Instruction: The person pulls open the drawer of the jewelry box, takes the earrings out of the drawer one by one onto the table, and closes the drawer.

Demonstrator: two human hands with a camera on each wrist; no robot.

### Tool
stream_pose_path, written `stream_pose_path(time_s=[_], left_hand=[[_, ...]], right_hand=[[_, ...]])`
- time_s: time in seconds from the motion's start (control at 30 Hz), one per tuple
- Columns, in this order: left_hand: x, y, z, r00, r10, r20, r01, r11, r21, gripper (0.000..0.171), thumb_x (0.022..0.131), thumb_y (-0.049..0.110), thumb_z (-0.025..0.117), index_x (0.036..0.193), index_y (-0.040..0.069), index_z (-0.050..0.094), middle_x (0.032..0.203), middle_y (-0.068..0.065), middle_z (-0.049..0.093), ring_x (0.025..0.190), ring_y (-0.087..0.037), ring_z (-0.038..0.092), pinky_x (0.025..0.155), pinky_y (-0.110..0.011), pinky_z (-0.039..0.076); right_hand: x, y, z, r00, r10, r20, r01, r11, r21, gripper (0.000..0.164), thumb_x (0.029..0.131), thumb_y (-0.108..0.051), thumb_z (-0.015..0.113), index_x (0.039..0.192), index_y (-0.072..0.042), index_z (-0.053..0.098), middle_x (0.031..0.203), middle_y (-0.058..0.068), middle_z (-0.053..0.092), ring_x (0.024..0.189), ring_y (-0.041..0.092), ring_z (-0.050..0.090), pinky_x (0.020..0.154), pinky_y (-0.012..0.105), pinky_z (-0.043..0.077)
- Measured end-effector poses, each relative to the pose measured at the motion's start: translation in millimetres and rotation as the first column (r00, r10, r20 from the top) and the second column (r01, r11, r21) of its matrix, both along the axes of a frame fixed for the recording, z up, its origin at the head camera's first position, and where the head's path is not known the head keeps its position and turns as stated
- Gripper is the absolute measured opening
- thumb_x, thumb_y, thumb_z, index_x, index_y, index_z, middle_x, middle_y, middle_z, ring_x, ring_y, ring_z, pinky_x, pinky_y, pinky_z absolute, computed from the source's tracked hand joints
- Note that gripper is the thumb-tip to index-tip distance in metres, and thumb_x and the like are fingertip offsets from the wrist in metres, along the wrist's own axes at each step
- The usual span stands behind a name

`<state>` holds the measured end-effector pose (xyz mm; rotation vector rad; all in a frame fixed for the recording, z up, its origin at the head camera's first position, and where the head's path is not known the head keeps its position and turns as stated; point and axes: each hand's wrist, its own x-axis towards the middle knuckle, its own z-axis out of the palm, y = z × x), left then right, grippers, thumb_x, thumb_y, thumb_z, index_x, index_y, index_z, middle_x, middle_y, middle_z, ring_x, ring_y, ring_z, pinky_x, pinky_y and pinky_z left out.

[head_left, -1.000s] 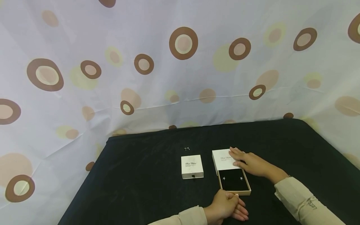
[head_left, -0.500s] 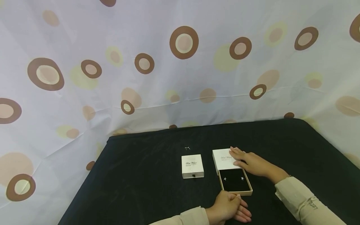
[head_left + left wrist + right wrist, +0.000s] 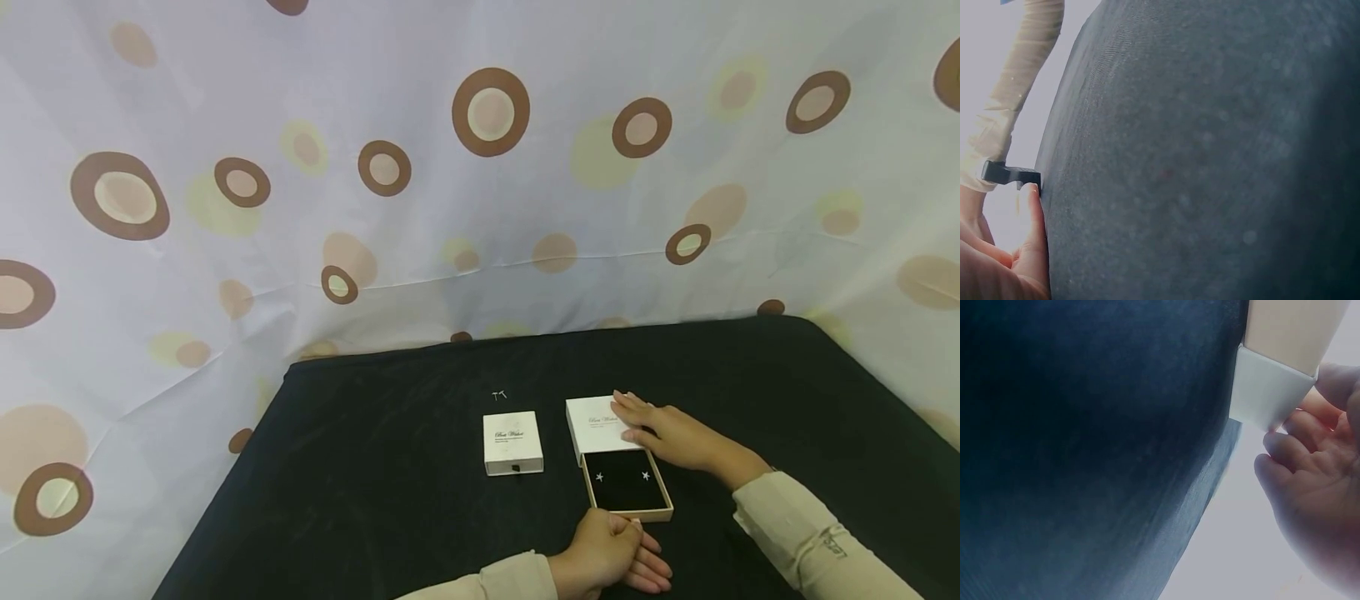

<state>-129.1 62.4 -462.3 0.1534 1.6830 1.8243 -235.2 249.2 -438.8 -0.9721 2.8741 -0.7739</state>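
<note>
A white gift box (image 3: 596, 418) with dark lettering stands on the black cloth, its tan-edged drawer (image 3: 658, 514) pulled partway out toward me. Two star-shaped earrings (image 3: 645, 476) sit on the drawer's black lining. My left hand (image 3: 603, 546) pinches the middle of the drawer's front edge between thumb and forefinger, the other fingers held out below. The pinched spot is hidden. My right hand (image 3: 671, 435) rests with extended fingers on top of the white cover, thumb near its front edge. In the right wrist view its fingertips (image 3: 1279, 447) lie beside the white box side (image 3: 1266, 387).
Left of the open box stands a second, closed white box (image 3: 513, 442) with a small black pull tab. Behind it lie two thin T-shaped silver pieces (image 3: 499, 395). A patterned curtain (image 3: 420, 250) hangs behind the black-covered table (image 3: 360, 467).
The drawer has come very slightly farther out with my left hand, mostly in the first half second. My right hand has stayed on the cover.
</note>
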Motion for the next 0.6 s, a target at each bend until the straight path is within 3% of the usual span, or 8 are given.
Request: stream_pose_path(time_s=[0.17,0.37,0.6], left_hand=[[-1.1,0,-2.8,1.000,-0.021,-0.005,0.021,1.000,0.008,0.031,0.102,0.010,0.041,0.091,-0.006,0.065,0.084,-0.030,0.068,0.086,-0.047,0.066,0.069,-0.040,0.057],[-3.3,-5,-7.0,0.994,-0.103,-0.021,0.103,0.995,-0.018,0.026,0.099,0.008,0.045,0.095,-0.005,0.067,0.087,-0.029,0.069,0.088,-0.046,0.066,0.067,-0.035,0.058],[-1.4,-16,-0.6,0.980,-0.184,-0.078,0.177,0.981,-0.081,0.019,0.092,0.001,0.053,0.095,-0.006,0.070,0.084,-0.022,0.071,0.082,-0.038,0.069,0.063,-0.028,0.057]], right_hand=[[0.7,1,0.2,1.000,-0.004,0.005,0.004,1.000,-0.003,0.051,0.097,-0.020,0.055,0.137,0.009,0.042,0.147,0.027,0.033,0.133,0.046,0.032,0.103,0.059,0.031],[0.4,0,-2.1,1.000,-0.002,0.005,0.002,1.000,-0.004,0.052,0.098,-0.023,0.054,0.138,0.008,0.042,0.147,0.027,0.033,0.133,0.045,0.032,0.103,0.060,0.031],[0.7,-2,-1.4,1.000,0.019,0.011,-0.019,1.000,-0.007,0.054,0.099,-0.025,0.053,0.139,0.009,0.040,0.147,0.027,0.032,0.134,0.046,0.031,0.103,0.061,0.031]])
